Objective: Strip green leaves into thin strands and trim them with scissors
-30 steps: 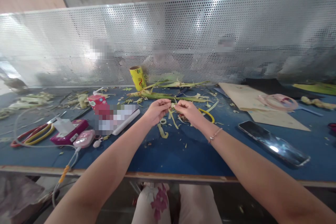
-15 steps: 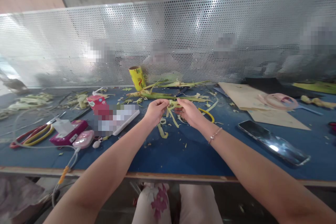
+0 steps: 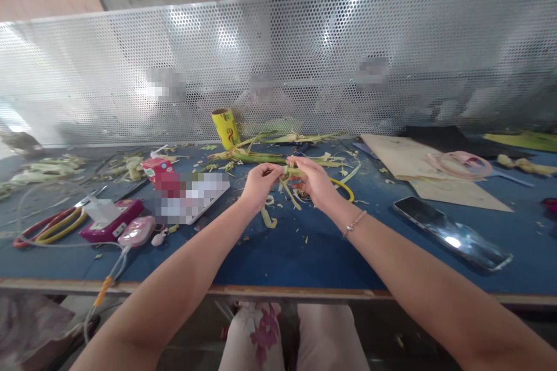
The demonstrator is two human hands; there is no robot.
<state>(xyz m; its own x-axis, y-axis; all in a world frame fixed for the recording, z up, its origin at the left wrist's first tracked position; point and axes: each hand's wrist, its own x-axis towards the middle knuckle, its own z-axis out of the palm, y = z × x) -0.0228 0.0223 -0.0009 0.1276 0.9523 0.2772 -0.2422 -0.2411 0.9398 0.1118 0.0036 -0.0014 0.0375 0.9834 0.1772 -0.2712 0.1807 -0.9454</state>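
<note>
My left hand (image 3: 260, 185) pinches a pale green leaf strip (image 3: 290, 196) between thumb and fingers. From the other side my right hand (image 3: 316, 184) is closed on the same strip, its fingers partly hidden behind it. Loose ends of the strip dangle below the two hands, just over the table. A curled strip piece (image 3: 268, 218) lies beneath my left hand. Behind the hands rests a long green leafy stalk (image 3: 261, 158). A yellow ring (image 3: 347, 189) shows beside my right wrist.
A perforated metal screen (image 3: 304, 58) stands along the back of the blue table (image 3: 322, 261). On the left are a pink carton (image 3: 159, 171), a purple box (image 3: 108, 231) and cables. To the right lie a phone (image 3: 452, 234) and brown paper sheets (image 3: 391, 156).
The fingers of my right hand have shifted slightly upward and left, nearer my left fingertips. Both hands keep the leaf strip, and the view has moved a little.
</note>
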